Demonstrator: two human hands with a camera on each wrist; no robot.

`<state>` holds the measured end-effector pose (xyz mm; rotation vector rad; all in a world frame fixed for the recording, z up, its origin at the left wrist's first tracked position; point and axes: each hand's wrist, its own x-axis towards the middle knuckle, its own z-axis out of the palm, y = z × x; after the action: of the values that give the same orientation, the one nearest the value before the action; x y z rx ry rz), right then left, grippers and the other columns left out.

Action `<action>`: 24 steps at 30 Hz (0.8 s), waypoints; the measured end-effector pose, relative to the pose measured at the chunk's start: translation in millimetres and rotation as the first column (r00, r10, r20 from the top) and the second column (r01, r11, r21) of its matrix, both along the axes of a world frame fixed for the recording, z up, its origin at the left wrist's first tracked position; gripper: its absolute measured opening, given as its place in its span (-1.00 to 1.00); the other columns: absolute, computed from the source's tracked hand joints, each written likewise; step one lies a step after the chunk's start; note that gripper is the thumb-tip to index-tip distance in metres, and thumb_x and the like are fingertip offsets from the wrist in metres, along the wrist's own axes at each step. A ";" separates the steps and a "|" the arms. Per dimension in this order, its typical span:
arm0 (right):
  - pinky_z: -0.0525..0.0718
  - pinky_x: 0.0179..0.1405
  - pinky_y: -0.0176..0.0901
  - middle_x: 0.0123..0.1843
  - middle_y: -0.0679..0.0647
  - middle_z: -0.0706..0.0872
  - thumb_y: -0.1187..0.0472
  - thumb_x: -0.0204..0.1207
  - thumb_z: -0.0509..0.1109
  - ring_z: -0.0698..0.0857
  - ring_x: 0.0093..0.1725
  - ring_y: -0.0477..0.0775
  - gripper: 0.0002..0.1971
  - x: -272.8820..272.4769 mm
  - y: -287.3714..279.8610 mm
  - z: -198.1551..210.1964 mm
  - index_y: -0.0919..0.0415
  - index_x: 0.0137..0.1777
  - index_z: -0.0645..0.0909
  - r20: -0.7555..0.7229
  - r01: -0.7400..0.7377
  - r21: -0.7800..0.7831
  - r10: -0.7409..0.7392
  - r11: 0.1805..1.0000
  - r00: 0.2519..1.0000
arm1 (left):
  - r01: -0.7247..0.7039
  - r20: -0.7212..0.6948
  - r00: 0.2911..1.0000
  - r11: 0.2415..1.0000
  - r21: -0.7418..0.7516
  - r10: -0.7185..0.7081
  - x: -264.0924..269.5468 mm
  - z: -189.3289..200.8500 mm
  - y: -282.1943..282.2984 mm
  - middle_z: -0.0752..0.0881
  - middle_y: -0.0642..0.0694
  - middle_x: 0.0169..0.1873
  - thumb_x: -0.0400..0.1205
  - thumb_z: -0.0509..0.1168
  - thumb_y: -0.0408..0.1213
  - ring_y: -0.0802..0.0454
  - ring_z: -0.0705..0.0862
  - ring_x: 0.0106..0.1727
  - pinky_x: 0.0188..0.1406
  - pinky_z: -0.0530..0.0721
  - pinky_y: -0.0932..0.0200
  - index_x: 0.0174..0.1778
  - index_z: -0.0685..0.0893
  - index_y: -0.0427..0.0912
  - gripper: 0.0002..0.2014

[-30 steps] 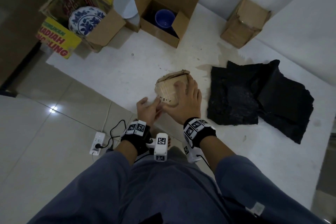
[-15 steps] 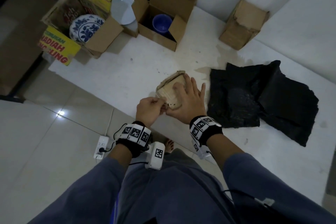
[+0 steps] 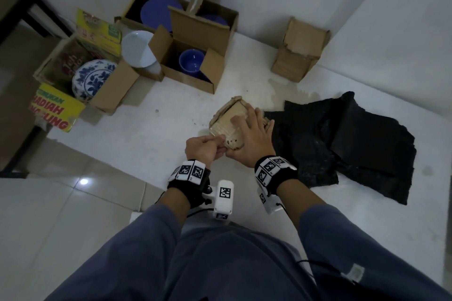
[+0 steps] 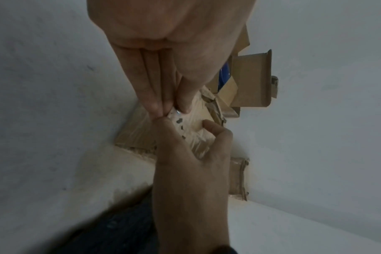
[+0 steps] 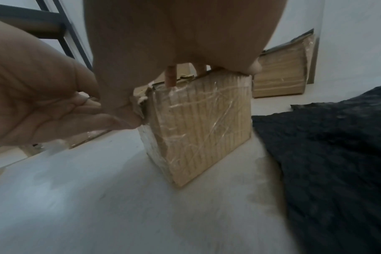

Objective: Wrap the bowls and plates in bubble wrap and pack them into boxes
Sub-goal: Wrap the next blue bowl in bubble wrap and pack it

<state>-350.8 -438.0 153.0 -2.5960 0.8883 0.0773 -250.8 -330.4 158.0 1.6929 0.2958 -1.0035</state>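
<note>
A small cardboard box (image 3: 226, 117) wrapped in clear tape stands on the white platform (image 3: 146, 129). My right hand (image 3: 254, 134) lies spread flat on its top and presses it down. My left hand (image 3: 219, 145) pinches a strip of clear tape (image 4: 179, 121) at the box's near corner; the right wrist view shows those fingertips (image 5: 130, 120) at the corner. Black bubble wrap (image 3: 342, 139) lies in a heap to the right. A blue bowl (image 3: 192, 62) sits in an open carton, and blue plates (image 3: 159, 11) lie in the carton behind it.
A white plate (image 3: 138, 49) leans between cartons. A blue-patterned plate (image 3: 91, 79) lies in the yellow-flapped carton (image 3: 112, 90) at the left. A closed taped box (image 3: 298, 54) stands by the back wall. The platform's edge drops to a tiled floor on the left.
My left hand went from resting beside the box to pinching the tape at its near corner. My right hand stayed on the box top with its fingers spread wider.
</note>
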 end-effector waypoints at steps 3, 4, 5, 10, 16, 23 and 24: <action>-0.15 0.55 0.62 0.76 0.08 0.00 -0.34 0.26 0.46 -0.12 0.73 0.27 -0.22 10.0 -29.0 0.7 -0.07 0.47 0.40 -0.016 -0.043 -0.004 0.043 0.999 0.999 | -0.034 -0.055 0.998 0.999 -0.008 0.034 4.3 -2.6 -26.6 0.83 -0.30 -0.29 0.44 0.58 -0.32 -0.15 0.84 -0.24 -0.14 0.82 0.03 -0.27 0.79 -0.34 -0.85; -0.18 0.55 0.59 0.76 0.07 0.00 -0.33 0.30 0.46 -0.12 0.73 0.28 -0.24 15.1 -38.1 2.0 -0.06 0.47 0.41 -0.027 -0.054 -0.018 0.053 0.998 0.998 | -0.043 -0.076 0.996 0.999 -0.007 0.043 6.4 -3.4 -36.6 0.83 -0.29 -0.28 0.43 0.58 -0.32 -0.17 0.84 -0.22 -0.13 0.82 0.00 -0.25 0.80 -0.35 -0.84; -0.20 0.55 0.56 0.77 0.07 0.00 -0.30 0.33 0.46 -0.11 0.73 0.29 -0.26 20.5 -46.9 2.9 -0.05 0.49 0.41 -0.045 -0.064 -0.042 0.062 0.997 0.997 | -0.052 -0.098 0.994 0.999 -0.013 0.051 8.7 -5.6 -47.3 0.84 -0.27 -0.26 0.42 0.57 -0.30 -0.18 0.85 -0.18 -0.13 0.82 0.00 -0.21 0.80 -0.36 -0.82; -0.21 0.66 0.30 0.73 0.16 0.16 0.05 0.37 0.50 0.06 0.71 0.30 -0.32 47.2 -92.6 4.9 -0.04 0.54 0.43 -0.014 -0.082 -0.118 0.081 0.990 0.997 | -0.086 -0.181 0.981 0.994 -0.074 0.071 23.9 -13.8 -108.7 0.85 -0.21 -0.17 0.50 0.49 -0.28 -0.07 0.84 -0.15 -0.35 0.75 0.23 -0.07 0.80 -0.34 -0.81; 0.17 0.64 0.23 0.60 0.30 0.36 0.39 0.27 0.56 0.27 0.63 0.31 -0.33 77.8 -151.7 7.5 0.12 0.43 0.56 0.134 -0.106 -0.083 0.116 0.991 0.984 | -0.137 -0.139 0.983 0.984 -0.117 0.121 60.4 -16.9 -178.7 0.81 -0.25 -0.26 0.58 0.42 -0.38 -0.01 0.74 -0.41 -0.42 0.73 0.23 -0.18 0.75 -0.35 -0.91; 0.55 0.26 0.08 0.37 0.24 0.53 0.34 0.33 0.52 0.53 0.31 0.25 -0.56 40.0 -166.5 -1.5 0.20 0.24 0.65 0.448 0.084 0.002 -0.076 0.996 0.891 | -0.041 -0.100 0.995 0.984 -0.175 0.024 100.1 -36.6 -258.5 0.78 -0.28 -0.19 0.69 0.30 -0.28 0.09 0.77 -0.44 -0.50 0.70 0.27 -0.09 0.71 -0.39 -0.78; 0.57 0.24 0.12 0.35 0.24 0.54 0.34 0.32 0.55 0.54 0.30 0.26 -0.57 33.5 -164.5 -6.4 0.20 0.22 0.65 0.449 0.097 0.010 -0.091 0.995 0.889 | -0.017 -0.089 0.996 0.984 -0.179 0.001 103.7 -36.6 -269.9 0.76 -0.24 -0.24 0.70 0.28 -0.30 0.14 0.74 -0.50 -0.52 0.69 0.31 -0.14 0.69 -0.35 -0.80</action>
<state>-317.3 -602.6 146.7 -2.4195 0.8335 -0.5383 -147.1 -600.3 121.4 1.4862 0.2622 -1.0679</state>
